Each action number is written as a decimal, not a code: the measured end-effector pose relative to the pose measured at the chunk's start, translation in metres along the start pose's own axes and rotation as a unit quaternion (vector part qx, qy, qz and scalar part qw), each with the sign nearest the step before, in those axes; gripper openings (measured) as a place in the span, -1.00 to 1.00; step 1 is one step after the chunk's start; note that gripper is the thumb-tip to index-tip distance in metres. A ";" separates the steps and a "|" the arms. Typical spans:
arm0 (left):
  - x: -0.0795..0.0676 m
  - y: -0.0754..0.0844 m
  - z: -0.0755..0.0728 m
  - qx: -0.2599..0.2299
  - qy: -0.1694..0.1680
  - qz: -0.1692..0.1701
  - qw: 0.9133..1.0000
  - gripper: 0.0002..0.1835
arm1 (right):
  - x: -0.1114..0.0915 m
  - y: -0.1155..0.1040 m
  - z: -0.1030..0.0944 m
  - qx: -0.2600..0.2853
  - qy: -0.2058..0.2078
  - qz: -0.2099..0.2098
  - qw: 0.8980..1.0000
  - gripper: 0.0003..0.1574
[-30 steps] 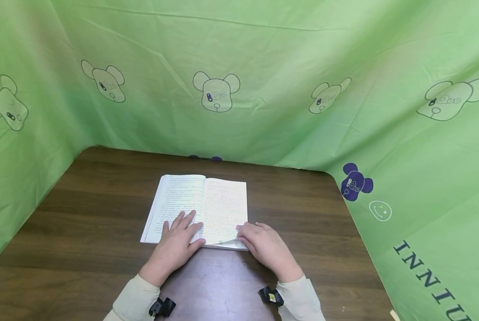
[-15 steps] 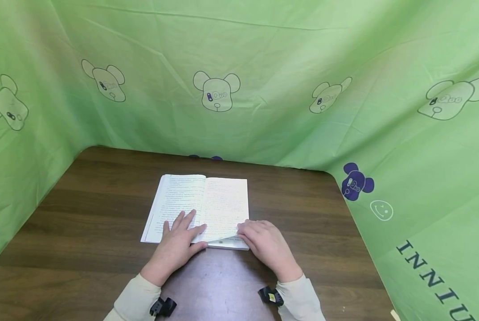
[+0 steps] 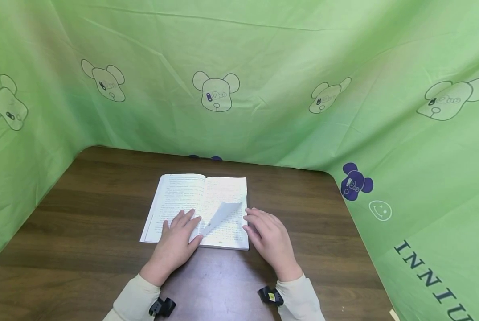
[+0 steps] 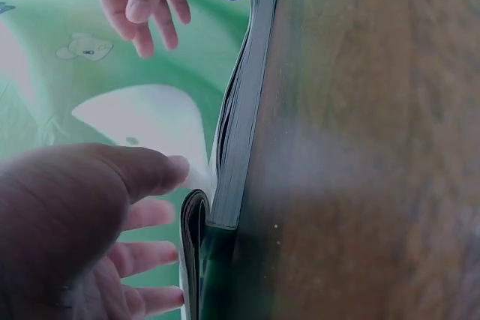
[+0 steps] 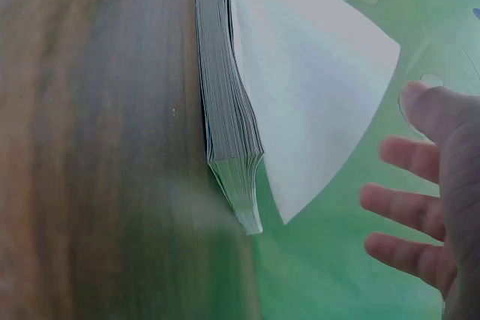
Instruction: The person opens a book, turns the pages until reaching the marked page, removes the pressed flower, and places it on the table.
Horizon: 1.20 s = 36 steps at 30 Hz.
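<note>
An open book [image 3: 181,189] lies on the table with printed pages on both sides. My left hand [image 3: 174,249] rests on the lower part of its left page, fingers spread, thumb near the spine. A single right-hand leaf [image 3: 222,215] stands curled up, its lower corner folded toward the upper left; the right wrist view shows this raised leaf [image 5: 322,73] fanned away from the page block [image 5: 225,88]. Just off the book's right edge is my right hand [image 3: 273,243], its fingers loosely bent. In the right wrist view the right hand's fingers [image 5: 405,207] hold nothing and are apart from the leaf.
The dark wooden table [image 3: 95,214] extends around the book. A green cloth [image 3: 263,133] printed with bear heads hangs behind the table and along both sides. Each wrist carries a small black device, such as the one [image 3: 271,296] at the right cuff.
The right-hand leaf, earlier lifted slightly at its lower edge under the right fingers, now curls up well above the page. My right hand has let go and opened slightly. The left stays nearly still.
</note>
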<state>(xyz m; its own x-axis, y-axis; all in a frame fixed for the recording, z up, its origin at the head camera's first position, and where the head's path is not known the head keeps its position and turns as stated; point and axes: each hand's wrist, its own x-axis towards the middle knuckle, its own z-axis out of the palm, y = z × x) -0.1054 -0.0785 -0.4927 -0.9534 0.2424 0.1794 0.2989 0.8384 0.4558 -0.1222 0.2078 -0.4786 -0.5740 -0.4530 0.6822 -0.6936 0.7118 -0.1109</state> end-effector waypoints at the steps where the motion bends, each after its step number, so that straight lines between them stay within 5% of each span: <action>1: 0.000 0.000 0.000 -0.005 0.006 -0.004 1.000 -0.44 | 0.000 0.000 0.000 0.001 -0.014 0.006 1.000 -0.69; 10: 0.005 -0.001 -0.004 -0.018 0.088 -0.004 0.996 -0.09 | -0.002 -0.002 0.001 0.012 -0.182 0.064 0.981 -0.49; 16: 0.005 -0.003 -0.005 -0.005 0.131 0.022 0.991 0.16 | -0.004 -0.002 0.003 0.039 -0.235 0.067 0.969 -0.39; 22: 0.005 -0.006 -0.005 0.031 0.159 0.061 0.985 0.19 | -0.006 -0.002 0.003 0.045 -0.269 0.075 0.959 -0.31; 36: 0.004 -0.007 -0.004 0.073 0.074 0.055 0.993 -0.02 | -0.007 -0.004 0.001 0.039 -0.301 0.093 0.948 -0.30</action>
<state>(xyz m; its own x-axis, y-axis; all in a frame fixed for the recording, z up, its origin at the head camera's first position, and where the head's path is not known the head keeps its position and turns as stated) -0.1109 -0.0855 -0.4922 -0.8957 0.2706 0.3529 0.3816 0.8751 0.2976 -0.1161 0.2077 -0.4839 -0.8181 -0.5639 0.1127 -0.5721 0.7784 -0.2582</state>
